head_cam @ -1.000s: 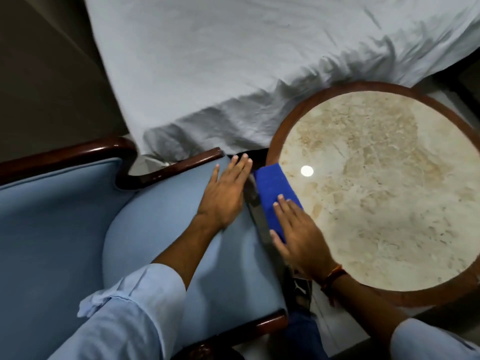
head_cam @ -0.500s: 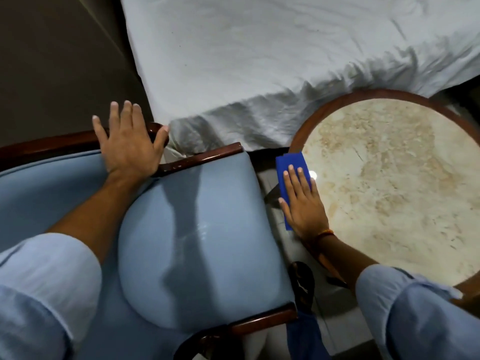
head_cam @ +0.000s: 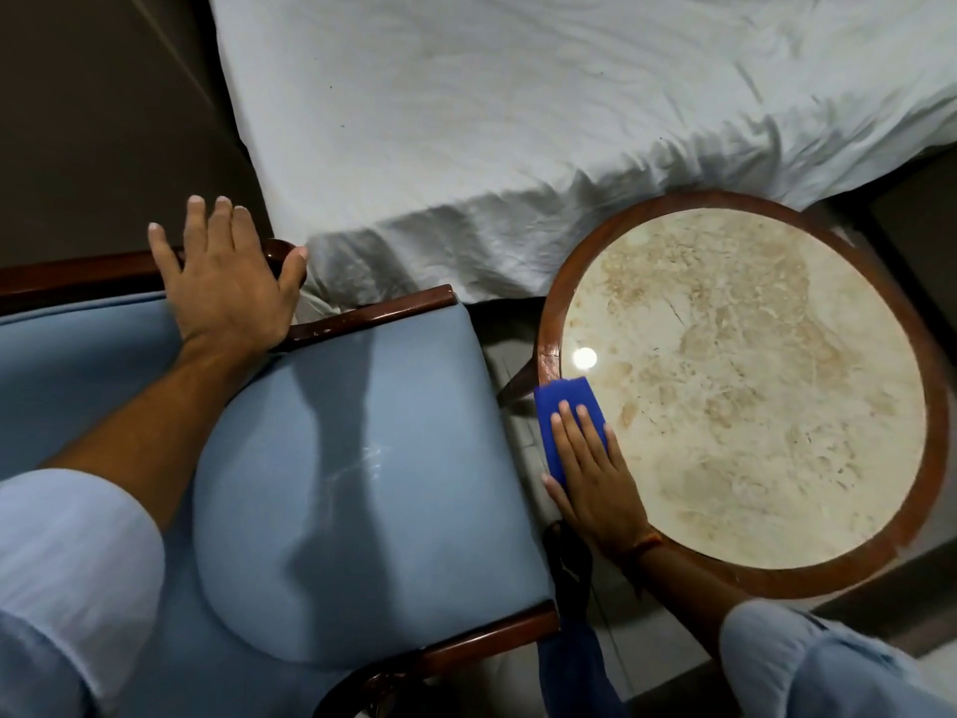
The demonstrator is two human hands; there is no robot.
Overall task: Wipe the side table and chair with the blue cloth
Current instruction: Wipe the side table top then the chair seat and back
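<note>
The blue cloth [head_cam: 564, 406] lies folded on the left edge of the round side table [head_cam: 751, 386], which has a beige marble top and a brown wooden rim. My right hand [head_cam: 595, 479] presses flat on the cloth's near half, fingers together. The chair [head_cam: 362, 484] sits left of the table, with a light blue seat and dark wooden arms. My left hand [head_cam: 228, 287] rests spread on the chair's far wooden arm and backrest, holding nothing.
A bed with a rumpled white sheet [head_cam: 518, 121] runs along the far side of chair and table. A narrow gap of floor separates chair and table; my dark shoe [head_cam: 569, 567] stands in it. Dark floor lies at far left.
My left hand has left the chair seat and settled on the chair's far arm. My right hand has slid the cloth along the table's left rim toward me.
</note>
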